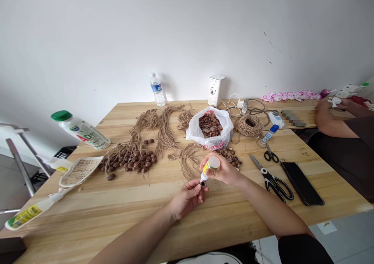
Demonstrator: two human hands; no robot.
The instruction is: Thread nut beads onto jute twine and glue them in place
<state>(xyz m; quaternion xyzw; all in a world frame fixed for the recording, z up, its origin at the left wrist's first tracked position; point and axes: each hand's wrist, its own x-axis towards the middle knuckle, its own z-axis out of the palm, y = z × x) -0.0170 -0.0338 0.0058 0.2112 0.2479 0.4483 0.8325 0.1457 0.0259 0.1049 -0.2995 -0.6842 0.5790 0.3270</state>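
Between the fingertips of my left hand [189, 197] is a small dark nut shell [203, 184], its hollow side up. My right hand [224, 171] grips a white glue bottle [212, 163] with a yellow label, tipped nozzle down. The nozzle is right at the shell; whether glue is flowing is too small to tell. Loose shell halves [233, 159] lie just beyond my right hand. Behind them stands a white plastic bag [194, 131] full of brown shells. A knotted twine bundle [187, 158] is close to my hands.
Brown nuts on twine [143, 162] lie left, near a woven tray [80, 173] and another glue bottle [27, 215]. Large scissors [270, 180], small scissors [271, 155], a phone [302, 184] and a twine coil [249, 126] are right. Another person's arm [330, 119] rests at far right.
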